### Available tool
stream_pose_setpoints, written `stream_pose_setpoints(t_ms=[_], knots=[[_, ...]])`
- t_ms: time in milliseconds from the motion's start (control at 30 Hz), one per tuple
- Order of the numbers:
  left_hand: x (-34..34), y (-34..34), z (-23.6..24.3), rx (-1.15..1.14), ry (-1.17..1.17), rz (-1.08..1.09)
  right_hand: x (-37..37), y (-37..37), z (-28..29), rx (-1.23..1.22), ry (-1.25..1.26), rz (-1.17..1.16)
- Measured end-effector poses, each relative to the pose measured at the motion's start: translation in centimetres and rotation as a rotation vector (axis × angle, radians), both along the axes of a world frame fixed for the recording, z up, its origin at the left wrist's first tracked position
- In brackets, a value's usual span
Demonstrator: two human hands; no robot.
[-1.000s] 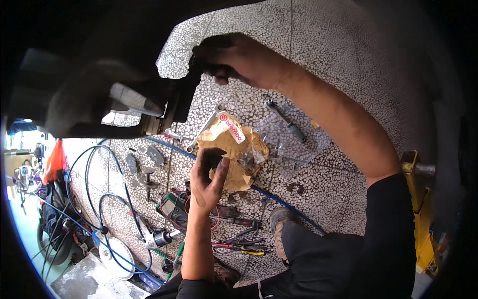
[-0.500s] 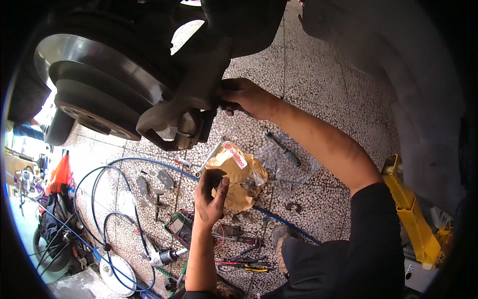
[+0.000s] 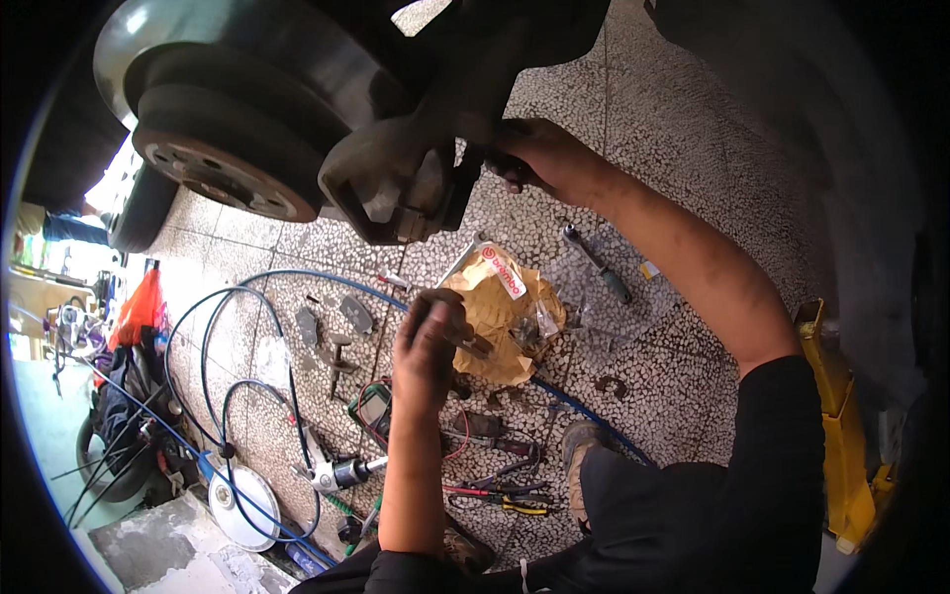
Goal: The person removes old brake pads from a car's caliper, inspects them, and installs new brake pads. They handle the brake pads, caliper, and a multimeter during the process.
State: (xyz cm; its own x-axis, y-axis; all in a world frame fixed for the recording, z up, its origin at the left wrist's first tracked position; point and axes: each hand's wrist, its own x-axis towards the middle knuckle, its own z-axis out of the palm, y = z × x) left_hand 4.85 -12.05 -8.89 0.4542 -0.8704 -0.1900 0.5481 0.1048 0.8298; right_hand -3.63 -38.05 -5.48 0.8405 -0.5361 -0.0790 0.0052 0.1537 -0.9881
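Above the floor, a brake disc with its hub hangs at upper left, and a dark brake caliper sits at its edge. My right hand reaches up to the caliper's right side, fingers curled against it; the fingertips are partly hidden, so their grip is unclear. Lower down, my left hand is raised with its fingers curled in. A small dark, brownish piece sticks out past the fingers, too blurred to name. Behind this hand, crumpled brown paper wrapping lies on the floor.
Nearby lie a ratchet, clear plastic, two brake pads, a multimeter, pliers and an impact wrench. A blue hose loops across the floor. A yellow metal stand is at right.
The view has shifted, so the caliper and floor things sit higher and further right. My left hand has turned, its fingers curling inward. My right hand stays by the caliper.
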Motion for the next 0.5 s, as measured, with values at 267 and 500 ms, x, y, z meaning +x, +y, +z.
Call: stream_pose_setpoints(t_ms=[267, 500], knots=[[2.6, 0.9, -0.8, -0.310, 0.516, 0.022, -3.4, 9.6, -3.1, 0.100, 0.476, 0.333], [2.5, 1.0, 1.1, -0.372, 0.373, -0.012, -3.0, 12.6, 0.1, -0.032, 0.176, 0.228]])
